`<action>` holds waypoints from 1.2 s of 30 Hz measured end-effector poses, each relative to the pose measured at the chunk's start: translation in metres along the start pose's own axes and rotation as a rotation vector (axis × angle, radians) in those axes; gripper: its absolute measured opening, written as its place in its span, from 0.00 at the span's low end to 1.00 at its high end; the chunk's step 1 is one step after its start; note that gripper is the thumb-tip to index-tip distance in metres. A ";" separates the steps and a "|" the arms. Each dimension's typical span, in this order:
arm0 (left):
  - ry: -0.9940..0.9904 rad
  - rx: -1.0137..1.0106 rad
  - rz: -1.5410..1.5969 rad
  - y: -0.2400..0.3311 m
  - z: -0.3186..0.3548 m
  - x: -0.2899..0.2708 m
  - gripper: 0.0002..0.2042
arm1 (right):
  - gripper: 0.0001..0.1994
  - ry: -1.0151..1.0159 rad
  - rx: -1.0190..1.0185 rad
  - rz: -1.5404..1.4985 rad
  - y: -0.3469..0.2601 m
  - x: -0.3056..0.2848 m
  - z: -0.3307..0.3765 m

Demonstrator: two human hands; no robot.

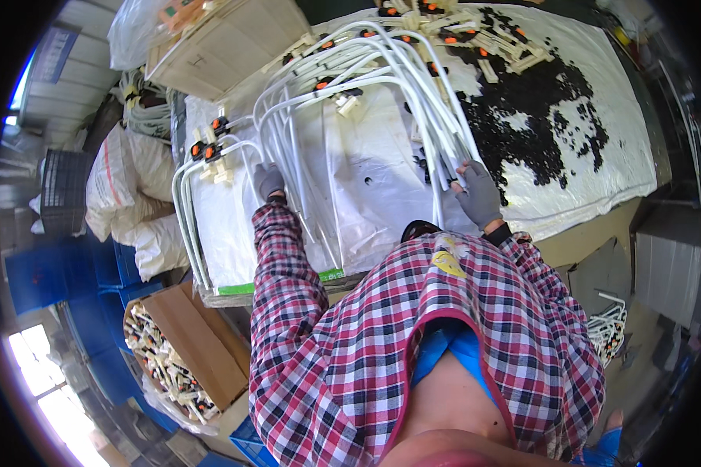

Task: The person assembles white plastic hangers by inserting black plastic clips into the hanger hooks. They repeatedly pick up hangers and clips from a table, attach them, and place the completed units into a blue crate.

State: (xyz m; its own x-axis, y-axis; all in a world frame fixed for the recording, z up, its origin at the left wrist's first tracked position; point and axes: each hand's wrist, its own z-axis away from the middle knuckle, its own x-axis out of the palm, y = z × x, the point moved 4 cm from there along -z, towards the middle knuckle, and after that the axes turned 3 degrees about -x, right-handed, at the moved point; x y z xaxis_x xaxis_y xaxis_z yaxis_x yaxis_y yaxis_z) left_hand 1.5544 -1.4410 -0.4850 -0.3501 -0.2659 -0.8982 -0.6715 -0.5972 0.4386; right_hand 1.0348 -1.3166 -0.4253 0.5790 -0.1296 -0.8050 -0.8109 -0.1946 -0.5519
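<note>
A stack of white bent tubes [401, 78], each curved into a U, lies across the white-covered table in front of me. My left hand [269, 181], in a grey glove with bare fingertips, is closed round tubes on the stack's left side. On the opposite side, my right hand [480, 193], gloved alike, pinches the tube legs near their ends. Which single tubes each hand holds is hard to make out. Black-and-orange fittings with cream plastic pieces [336, 92] rest inside the bends. More such fittings [210, 148] lie left of my left hand, beside a separate group of bent tubes [182, 194].
Loose small black parts [549, 101] spread over the table's right side, with cream pieces [514, 50] behind them. A wooden box [226, 47] stands at the far left. White sacks [125, 175] and a carton of fittings [199, 335] are beyond the table's left edge.
</note>
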 end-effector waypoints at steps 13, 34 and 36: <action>-0.009 0.436 0.990 0.089 0.150 -0.219 0.12 | 0.20 -0.015 0.270 -0.791 -0.009 -0.003 0.001; -0.640 0.927 0.342 0.286 0.122 -0.064 0.07 | 0.13 0.494 0.634 -0.044 0.253 -0.112 -0.005; -0.638 0.759 0.393 0.250 0.111 -0.090 0.07 | 0.20 0.457 0.637 0.150 0.248 -0.117 -0.023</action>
State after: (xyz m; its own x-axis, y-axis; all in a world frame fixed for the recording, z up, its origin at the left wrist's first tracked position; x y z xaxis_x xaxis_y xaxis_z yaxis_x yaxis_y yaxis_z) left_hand 1.3457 -1.4821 -0.2915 -0.7601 0.2396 -0.6040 -0.5913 0.1303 0.7958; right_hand 0.7682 -1.3726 -0.4633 0.3252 -0.5231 -0.7878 -0.6958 0.4318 -0.5740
